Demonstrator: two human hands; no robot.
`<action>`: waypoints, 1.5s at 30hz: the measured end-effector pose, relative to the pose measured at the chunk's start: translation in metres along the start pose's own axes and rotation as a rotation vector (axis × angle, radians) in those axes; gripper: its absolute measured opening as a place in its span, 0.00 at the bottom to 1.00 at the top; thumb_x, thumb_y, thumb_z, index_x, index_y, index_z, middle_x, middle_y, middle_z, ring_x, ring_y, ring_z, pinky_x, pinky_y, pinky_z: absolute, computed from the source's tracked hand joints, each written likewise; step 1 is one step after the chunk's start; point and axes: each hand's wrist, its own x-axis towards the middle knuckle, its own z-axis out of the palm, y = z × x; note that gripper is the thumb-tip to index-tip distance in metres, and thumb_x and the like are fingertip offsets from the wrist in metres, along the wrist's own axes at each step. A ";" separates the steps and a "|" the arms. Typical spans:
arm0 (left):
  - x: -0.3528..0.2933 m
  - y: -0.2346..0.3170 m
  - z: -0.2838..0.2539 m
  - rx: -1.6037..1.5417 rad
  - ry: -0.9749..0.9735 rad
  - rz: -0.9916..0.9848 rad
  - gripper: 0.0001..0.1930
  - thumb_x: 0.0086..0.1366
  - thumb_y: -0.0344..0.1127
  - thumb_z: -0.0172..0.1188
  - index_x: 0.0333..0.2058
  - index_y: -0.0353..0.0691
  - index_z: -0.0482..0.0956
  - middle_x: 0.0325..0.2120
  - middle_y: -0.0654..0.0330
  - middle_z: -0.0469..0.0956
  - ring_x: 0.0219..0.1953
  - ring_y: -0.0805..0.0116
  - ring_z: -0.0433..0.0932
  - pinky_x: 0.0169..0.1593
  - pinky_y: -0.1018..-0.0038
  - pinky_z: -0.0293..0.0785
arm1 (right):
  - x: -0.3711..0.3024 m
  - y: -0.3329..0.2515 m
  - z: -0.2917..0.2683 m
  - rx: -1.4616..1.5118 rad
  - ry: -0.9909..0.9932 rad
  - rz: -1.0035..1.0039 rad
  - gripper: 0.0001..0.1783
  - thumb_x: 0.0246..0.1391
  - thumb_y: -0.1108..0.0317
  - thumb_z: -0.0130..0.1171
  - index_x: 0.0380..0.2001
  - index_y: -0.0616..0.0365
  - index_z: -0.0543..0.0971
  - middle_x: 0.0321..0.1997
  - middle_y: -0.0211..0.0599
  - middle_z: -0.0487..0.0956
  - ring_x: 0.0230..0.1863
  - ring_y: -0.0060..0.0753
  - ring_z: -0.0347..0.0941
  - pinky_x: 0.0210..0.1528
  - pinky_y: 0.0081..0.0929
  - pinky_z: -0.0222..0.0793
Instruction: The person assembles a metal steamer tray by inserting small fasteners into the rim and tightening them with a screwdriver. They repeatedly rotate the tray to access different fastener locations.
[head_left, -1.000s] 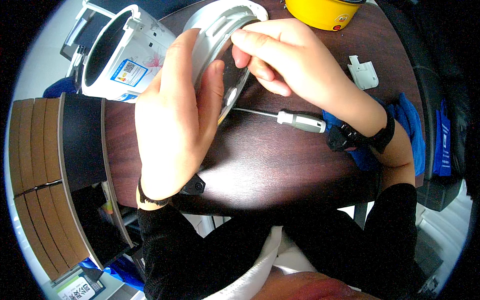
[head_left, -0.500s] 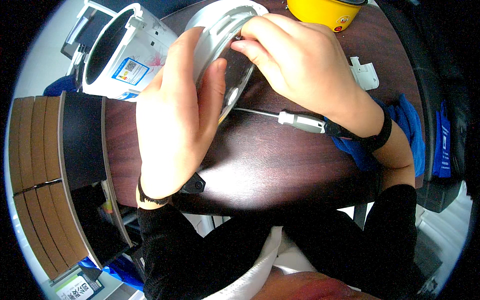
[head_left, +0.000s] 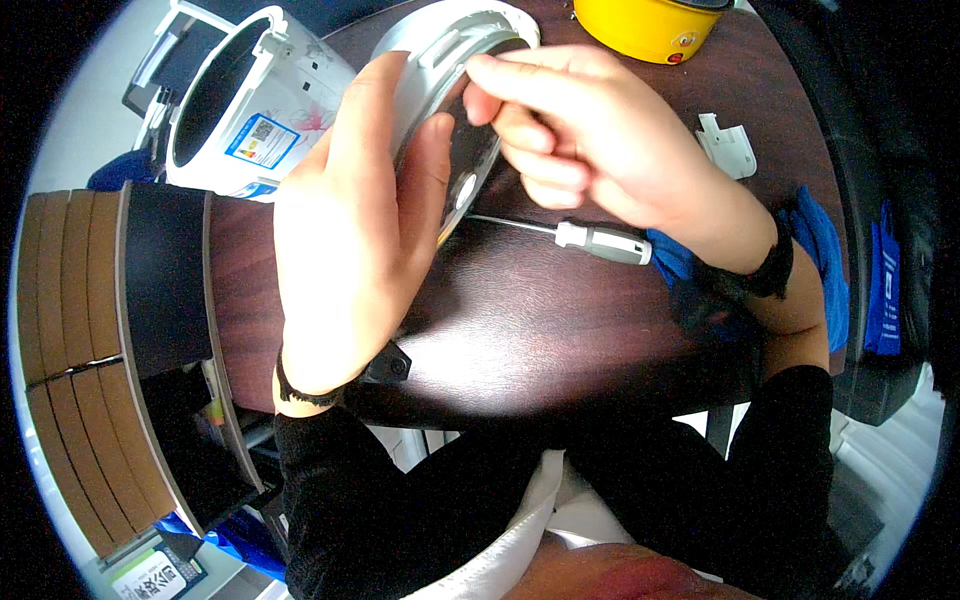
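Head view: the left hand [head_left: 350,220], thumb spread, grips a tilted round white part [head_left: 432,62] over the table [head_left: 560,325]. The right hand [head_left: 585,130] pinches at its rim; what it holds, if anything, is unclear.

Easy to pass right of the left hand [head_left: 345,225], over the bare surface [head_left: 545,320]. Blocked a bit just below the right hand [head_left: 575,130] by a screwdriver [head_left: 610,244]. Blocked between both hands by a round white part [head_left: 440,52], up and left of the left hand by a big white pot [head_left: 288,92].
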 end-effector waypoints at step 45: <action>-0.009 0.011 0.017 0.173 0.390 0.203 0.24 0.61 0.32 0.61 0.54 0.31 0.67 0.34 0.45 0.80 0.32 0.54 0.82 0.33 0.69 0.77 | -0.009 -0.033 -0.001 0.750 -0.121 0.252 0.16 0.65 0.59 0.46 0.29 0.60 0.71 0.17 0.22 0.64 0.15 0.14 0.57 0.19 0.14 0.55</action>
